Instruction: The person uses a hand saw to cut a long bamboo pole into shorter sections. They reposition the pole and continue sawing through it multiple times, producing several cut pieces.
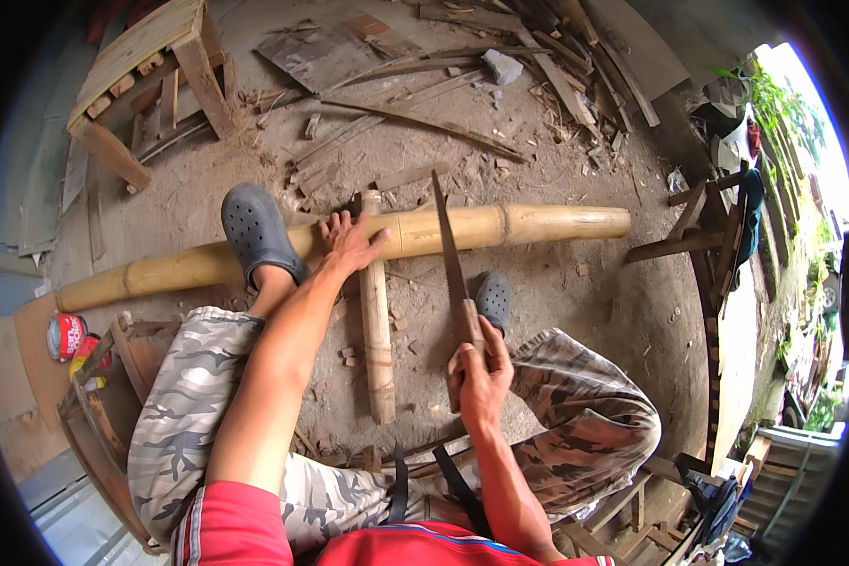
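Note:
A long yellow bamboo pole (547,224) lies crosswise in front of me, over a shorter wooden round (377,340). Stretched across the pole, just left of a thin dark line round it, my left hand (349,242) presses down with fingers spread. My right hand (484,373) is closed round the wooden handle of a handsaw (449,241). The saw's blade points away from me and passes above the pole, to the right of my left hand; whether it touches the pole I cannot tell. My left foot, in a grey clog (258,231), rests on the pole.
A wooden stool (151,71) stands at the far left. Scrap boards (557,80) and a grey stone (502,66) litter the dirt floor at the back. Left of my leg are a red can (66,337) and a wooden frame (113,406). Another wooden frame (693,226) stands right.

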`<action>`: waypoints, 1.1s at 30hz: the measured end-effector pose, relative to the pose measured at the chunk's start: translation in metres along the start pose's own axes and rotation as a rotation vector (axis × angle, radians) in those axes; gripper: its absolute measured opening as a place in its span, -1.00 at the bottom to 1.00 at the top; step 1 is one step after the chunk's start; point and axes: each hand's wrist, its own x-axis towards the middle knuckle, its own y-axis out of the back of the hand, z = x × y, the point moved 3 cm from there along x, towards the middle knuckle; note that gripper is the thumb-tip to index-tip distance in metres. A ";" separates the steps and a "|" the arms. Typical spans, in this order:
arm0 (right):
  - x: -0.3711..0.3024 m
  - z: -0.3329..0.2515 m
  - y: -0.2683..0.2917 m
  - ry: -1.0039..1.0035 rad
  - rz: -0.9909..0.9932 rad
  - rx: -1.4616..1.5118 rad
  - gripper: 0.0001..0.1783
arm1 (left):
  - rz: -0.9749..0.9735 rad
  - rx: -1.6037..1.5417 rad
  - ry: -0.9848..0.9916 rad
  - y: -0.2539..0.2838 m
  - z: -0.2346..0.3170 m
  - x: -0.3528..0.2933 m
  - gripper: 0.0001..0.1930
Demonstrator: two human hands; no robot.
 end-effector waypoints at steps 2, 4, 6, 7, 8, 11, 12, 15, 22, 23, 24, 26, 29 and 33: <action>-0.004 0.025 -0.014 0.096 -0.041 -0.135 -0.46 | 0.103 -0.018 -0.024 -0.011 0.000 0.004 -0.10; -0.013 0.038 -0.030 0.091 -0.076 -0.142 -0.45 | 0.164 -0.034 -0.019 -0.016 -0.002 0.005 -0.09; -0.013 0.043 -0.042 0.102 -0.097 -0.203 -0.45 | 0.177 -0.053 -0.001 -0.015 -0.007 0.016 -0.08; -0.012 0.044 -0.045 0.117 -0.101 -0.252 -0.45 | 0.165 -0.057 -0.010 -0.013 -0.007 0.019 -0.08; -0.009 0.044 -0.046 0.142 -0.094 -0.267 -0.44 | 0.168 -0.061 -0.012 -0.015 -0.007 0.024 -0.08; 0.002 0.036 -0.052 0.153 -0.064 -0.312 -0.44 | 0.156 -0.064 -0.032 -0.011 -0.004 0.028 -0.07; 0.004 0.038 -0.048 0.058 -0.084 -0.284 -0.45 | 0.135 -0.047 -0.024 -0.012 -0.003 0.026 -0.07; 0.008 0.047 -0.045 0.031 -0.083 -0.236 -0.45 | 0.135 -0.008 -0.011 -0.010 -0.001 0.027 -0.05; -0.002 0.031 -0.049 0.051 -0.135 -0.354 -0.43 | 0.212 0.018 -0.001 -0.016 -0.008 0.027 -0.03; -0.002 0.033 -0.047 0.068 -0.140 -0.355 -0.43 | 0.222 0.031 0.001 -0.016 -0.007 0.026 -0.03; -0.004 0.034 -0.047 0.085 -0.145 -0.355 -0.42 | 0.231 0.046 0.004 -0.015 -0.006 0.024 -0.04; -0.005 0.032 -0.048 0.048 -0.151 -0.353 -0.42 | 0.238 0.101 0.012 -0.012 -0.003 0.020 -0.07; -0.002 0.026 -0.047 0.029 -0.149 -0.309 -0.43 | 0.225 0.101 0.023 -0.005 0.001 0.012 -0.11; 0.012 0.011 -0.038 -0.046 -0.107 -0.261 -0.48 | 0.097 0.053 0.106 -0.005 -0.005 -0.013 -0.17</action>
